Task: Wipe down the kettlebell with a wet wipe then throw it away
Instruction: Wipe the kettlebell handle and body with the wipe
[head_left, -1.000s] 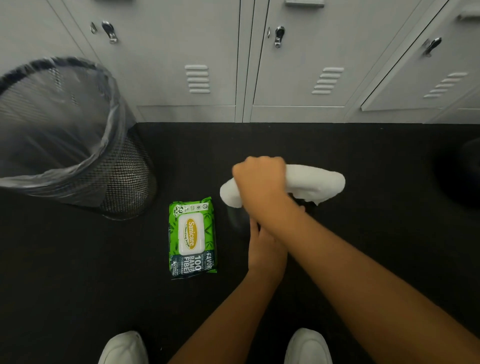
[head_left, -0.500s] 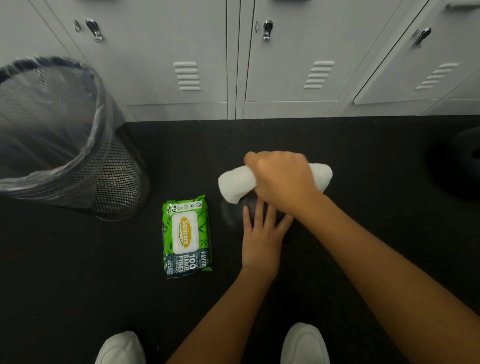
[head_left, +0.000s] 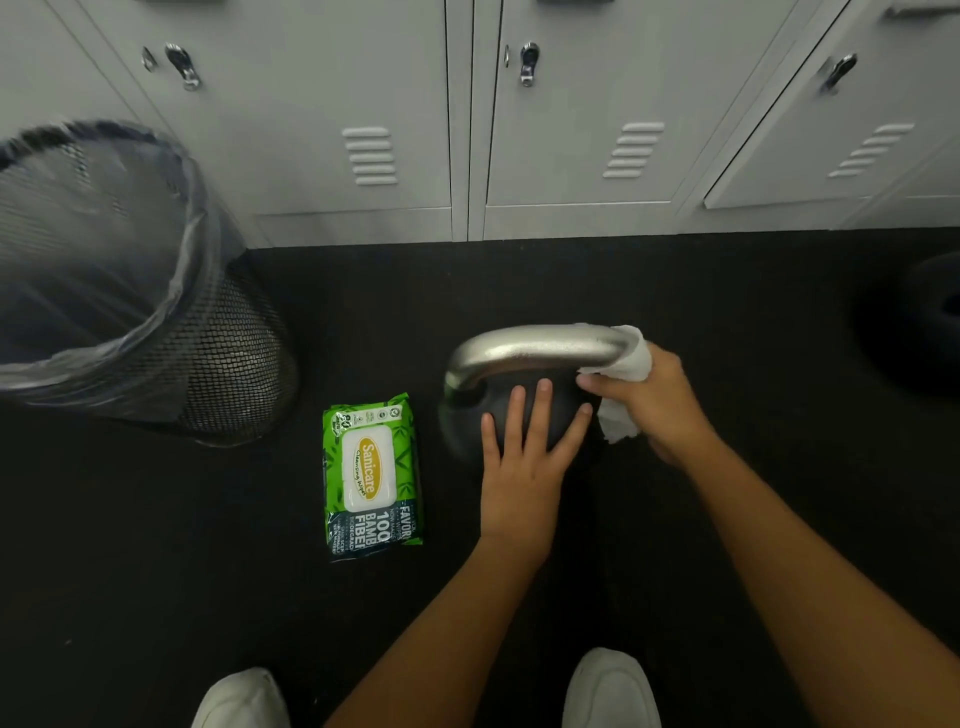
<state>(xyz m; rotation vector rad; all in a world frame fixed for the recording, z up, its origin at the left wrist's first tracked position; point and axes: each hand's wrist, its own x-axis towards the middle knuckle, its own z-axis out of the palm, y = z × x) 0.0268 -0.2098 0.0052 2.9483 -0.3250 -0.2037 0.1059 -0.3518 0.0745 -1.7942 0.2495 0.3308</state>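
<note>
The kettlebell (head_left: 467, 415) stands on the black floor (head_left: 727, 291), just right of the green wipe pack (head_left: 371, 480) and in front of the grey lockers (head_left: 353, 114). Its dark body is mostly hidden under the left hand (head_left: 524, 467), which lies flat on it, fingers (head_left: 540, 410) spread and relaxed, gripping nothing. The silver handle (head_left: 535, 351) arches over the top, bare along most of its length. At the handle's right end the right hand (head_left: 657, 402) is clenched around the white wipe (head_left: 631, 358), pressing it against the metal; a loose corner of the wipe hangs below the thumb. The mesh bin (head_left: 208, 374) with its clear liner stands well to the left, beyond the pack. Two white shoes (head_left: 608, 691) show at the bottom edge.
</note>
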